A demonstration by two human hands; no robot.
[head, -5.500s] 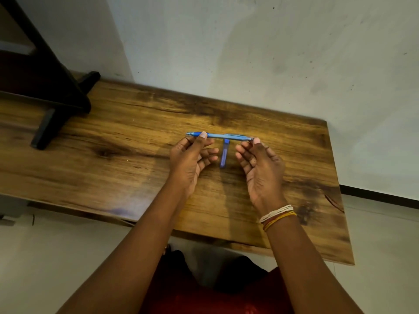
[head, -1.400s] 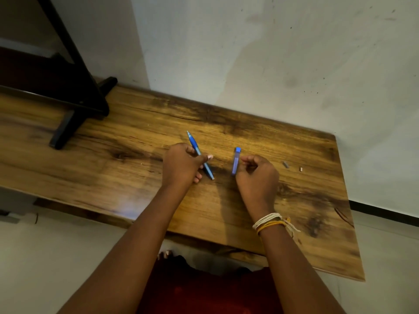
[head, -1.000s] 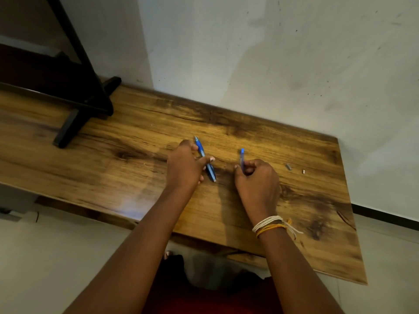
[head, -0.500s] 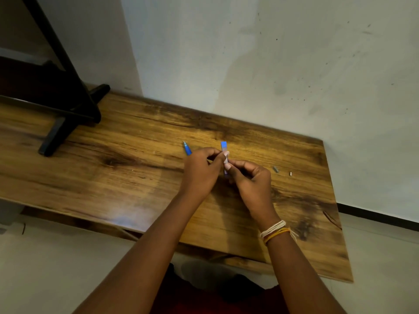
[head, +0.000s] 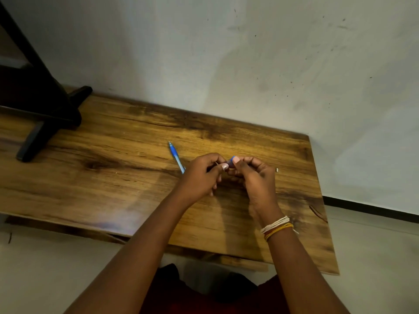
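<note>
A blue pen [head: 176, 157] points its tip up and to the left over the wooden table [head: 102, 177]. Its rear end disappears under my left hand [head: 199, 177], whose fingers are curled over it. My right hand [head: 254, 177] pinches a short blue pen piece [head: 232, 160] between thumb and fingers, and only the piece's top shows. Both thumb tips meet at that piece above the middle of the table. A thin pale sliver shows between my left thumb and forefinger; I cannot tell what it is.
A tiny metal part [head: 276, 170] lies on the table right of my right hand. A black stand [head: 45, 114] occupies the table's far left corner. A pale wall [head: 249, 64] runs along the table's back edge. The table's right edge is near my right wrist.
My hands, apart a second ago with the pen in the left and the blue piece in the right, have come together. The left thumb now touches the blue piece.
</note>
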